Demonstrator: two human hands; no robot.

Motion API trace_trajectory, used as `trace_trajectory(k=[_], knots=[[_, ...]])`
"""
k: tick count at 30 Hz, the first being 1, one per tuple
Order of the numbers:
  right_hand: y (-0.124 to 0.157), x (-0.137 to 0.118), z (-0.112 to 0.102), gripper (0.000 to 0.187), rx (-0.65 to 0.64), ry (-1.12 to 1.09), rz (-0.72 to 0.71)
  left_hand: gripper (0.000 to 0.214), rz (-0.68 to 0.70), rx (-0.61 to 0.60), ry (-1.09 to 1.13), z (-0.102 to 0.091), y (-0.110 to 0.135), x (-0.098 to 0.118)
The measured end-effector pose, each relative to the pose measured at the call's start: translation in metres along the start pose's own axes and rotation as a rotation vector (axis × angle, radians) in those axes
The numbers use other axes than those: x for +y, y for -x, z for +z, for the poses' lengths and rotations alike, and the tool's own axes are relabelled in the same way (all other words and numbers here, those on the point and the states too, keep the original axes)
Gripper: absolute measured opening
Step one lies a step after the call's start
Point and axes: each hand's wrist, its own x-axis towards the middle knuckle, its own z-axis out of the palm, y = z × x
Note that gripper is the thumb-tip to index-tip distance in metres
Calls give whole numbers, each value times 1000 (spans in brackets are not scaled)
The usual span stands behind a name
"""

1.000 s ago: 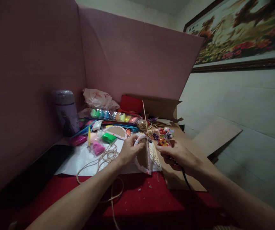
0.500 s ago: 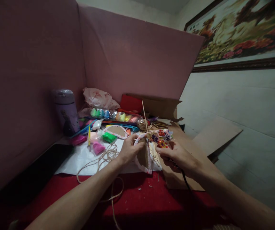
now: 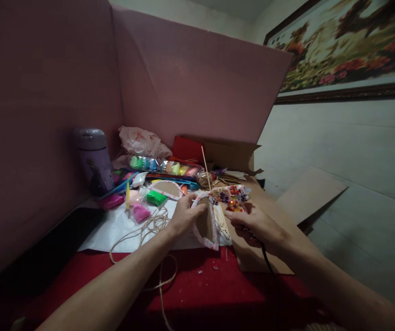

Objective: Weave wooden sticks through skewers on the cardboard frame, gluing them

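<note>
My left hand (image 3: 186, 215) is closed on a half-round cardboard piece (image 3: 204, 225) with a pale, pink-patterned cloth edge, held upright on its side. A thin wooden stick (image 3: 205, 166) rises from the top of this piece; its lower end is hidden. My right hand (image 3: 252, 223) grips a flower-patterned glue gun (image 3: 232, 196) with a small light glowing on it and a black cord hanging below. The gun's nozzle end points left at the top edge of the piece, by the stick's foot. Whether it touches cannot be made out. Behind lies a similar half-round piece (image 3: 166, 188).
Loose twine (image 3: 154, 223) trails over white paper (image 3: 97, 234) and the red cloth (image 3: 197, 294). Clay packets (image 3: 156, 197) and a purple bottle (image 3: 96, 161) stand left. Thin sticks (image 3: 222, 225) lie beneath my hands, cardboard (image 3: 262, 257) to the right. Pink panels (image 3: 190, 78) enclose the back.
The cardboard piece and stick have tilted slightly, the stick's tip shifting a little left. The glue gun has moved very slightly right. Both hands keep their hold.
</note>
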Motion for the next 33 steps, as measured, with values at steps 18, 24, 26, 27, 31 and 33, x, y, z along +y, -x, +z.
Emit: trace_trajectory(k=[18, 24, 26, 27, 31, 33], knots=[[-26, 27, -46, 36, 254, 208, -225, 21, -64, 18, -12, 1, 1, 7], [-34, 64, -89, 26, 471, 902, -189, 20, -54, 17, -27, 2, 1, 6], [-31, 73, -95, 31, 409, 1045, -163, 21, -55, 18, -30, 1, 1, 5], [-30, 78, -96, 34, 370, 1080, -168, 21, -57, 21, -26, 1, 1, 4], [-30, 91, -96, 48, 298, 1158, -181, 24, -65, 51, 36, -2, -3, -2], [-30, 91, -92, 51, 347, 1226, -204, 28, -76, 64, 115, -4, -5, -5]])
